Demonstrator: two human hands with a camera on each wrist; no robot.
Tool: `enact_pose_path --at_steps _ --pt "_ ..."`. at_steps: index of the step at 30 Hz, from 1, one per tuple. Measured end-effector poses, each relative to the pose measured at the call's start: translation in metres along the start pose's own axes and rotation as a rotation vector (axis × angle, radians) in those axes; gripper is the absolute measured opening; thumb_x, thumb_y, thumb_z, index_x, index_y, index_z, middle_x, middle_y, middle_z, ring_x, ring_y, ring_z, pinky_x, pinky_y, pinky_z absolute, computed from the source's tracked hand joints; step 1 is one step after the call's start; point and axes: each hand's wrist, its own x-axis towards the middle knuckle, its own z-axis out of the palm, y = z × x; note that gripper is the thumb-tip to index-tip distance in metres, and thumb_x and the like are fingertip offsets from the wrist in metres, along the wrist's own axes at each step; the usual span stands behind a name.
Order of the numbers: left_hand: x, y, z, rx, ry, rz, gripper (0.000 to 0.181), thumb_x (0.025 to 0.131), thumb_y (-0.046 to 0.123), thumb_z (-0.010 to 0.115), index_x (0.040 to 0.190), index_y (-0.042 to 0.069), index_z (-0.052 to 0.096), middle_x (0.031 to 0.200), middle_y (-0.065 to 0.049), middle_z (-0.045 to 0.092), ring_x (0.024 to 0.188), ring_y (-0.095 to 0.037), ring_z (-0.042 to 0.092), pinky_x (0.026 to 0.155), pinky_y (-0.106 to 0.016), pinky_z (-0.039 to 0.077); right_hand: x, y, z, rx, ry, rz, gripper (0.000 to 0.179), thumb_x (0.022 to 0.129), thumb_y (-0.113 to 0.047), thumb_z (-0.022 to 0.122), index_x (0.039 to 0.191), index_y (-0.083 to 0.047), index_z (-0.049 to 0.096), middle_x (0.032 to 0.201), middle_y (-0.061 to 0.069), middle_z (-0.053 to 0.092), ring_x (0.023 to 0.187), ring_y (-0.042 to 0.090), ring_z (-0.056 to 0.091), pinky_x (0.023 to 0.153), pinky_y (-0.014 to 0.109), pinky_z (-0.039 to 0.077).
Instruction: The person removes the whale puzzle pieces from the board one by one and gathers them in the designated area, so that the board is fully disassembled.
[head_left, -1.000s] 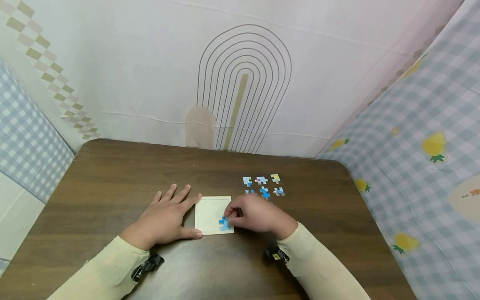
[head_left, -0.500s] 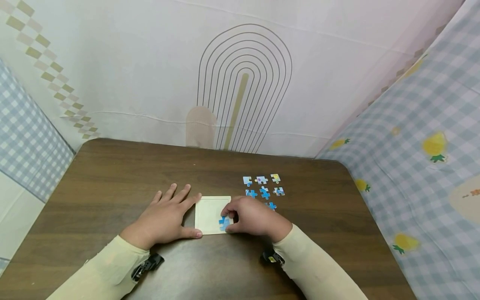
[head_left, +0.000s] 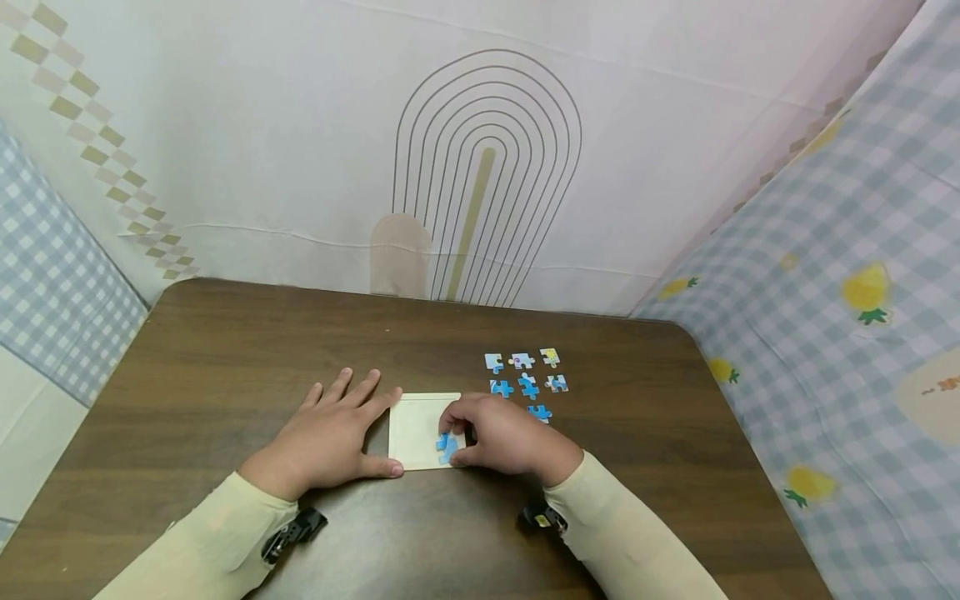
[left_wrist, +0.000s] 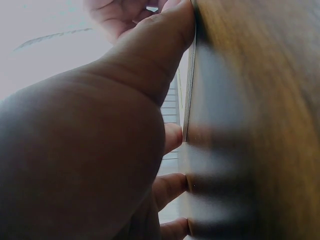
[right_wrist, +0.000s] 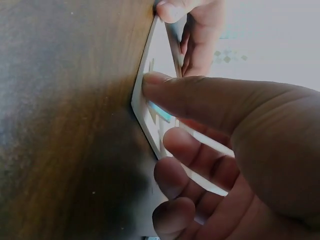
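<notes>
A pale square puzzle tray (head_left: pixel 416 429) lies flat on the table in the head view. My left hand (head_left: pixel 326 437) rests spread to its left, thumb and index fingertip touching the tray's left corners. Over the tray's lower right corner, my right hand (head_left: pixel 498 437) pinches a blue jigsaw piece (head_left: pixel 447 450) between thumb and index finger. In the right wrist view the thumb presses near the tray's edge, with a light-blue bit of the piece (right_wrist: pixel 161 112) below it. The right fingers hide part of the piece and that corner.
Several loose jigsaw pieces (head_left: pixel 528 385) lie in rough rows beyond the right hand. The brown table (head_left: pixel 300 325) runs back to a white patterned cloth (head_left: pixel 300 150). A checked cloth (head_left: pixel 810 358) hangs along the right side.
My right hand has shifted slightly, its thumb now lower at the tray's bottom edge, uncovering more loose pieces behind it. The left hand and tray stay put.
</notes>
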Motion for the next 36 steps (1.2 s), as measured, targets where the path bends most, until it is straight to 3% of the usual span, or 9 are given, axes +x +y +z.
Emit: enact_pose_path --at_steps 8,16,27,36 --pt "0.0 0.001 0.0 -0.002 0.005 0.002 0.111 0.088 0.087 0.075 0.177 0.03 0.04 0.186 -0.017 0.028 0.171 -0.058 0.018 0.129 -0.086 0.02 -0.004 0.004 0.004 0.063 0.013 -0.094 0.028 0.098 -0.014 0.09 0.117 -0.022 0.072 0.105 -0.001 0.07 0.089 0.016 0.065 0.081 0.023 0.053" --pt "-0.001 0.0 0.0 0.002 0.011 0.006 0.11 0.089 0.086 0.075 0.177 0.029 0.041 0.186 -0.018 0.029 0.171 -0.059 0.019 0.128 -0.086 0.021 -0.008 0.008 0.007 0.129 0.043 -0.15 0.021 0.107 -0.006 0.074 0.12 -0.022 0.074 0.106 -0.008 0.072 0.092 0.007 0.063 0.086 0.026 0.058" --pt "0.0 0.0 0.0 0.003 0.0 -0.002 0.111 0.088 0.088 0.073 0.177 0.031 0.039 0.186 -0.017 0.028 0.172 -0.057 0.017 0.129 -0.085 0.02 -0.021 0.015 -0.013 0.159 0.169 -0.103 0.022 0.11 -0.007 0.07 0.125 -0.02 0.081 0.114 -0.007 0.075 0.1 0.007 0.064 0.092 0.029 0.059" --pt "-0.001 0.0 0.0 -0.004 -0.004 0.003 0.112 0.089 0.088 0.073 0.178 0.031 0.037 0.187 -0.016 0.026 0.172 -0.057 0.015 0.13 -0.085 0.018 -0.042 0.037 -0.044 0.185 0.277 0.025 0.026 0.109 -0.006 0.07 0.124 -0.023 0.081 0.105 -0.009 0.073 0.09 0.011 0.063 0.08 0.028 0.057"
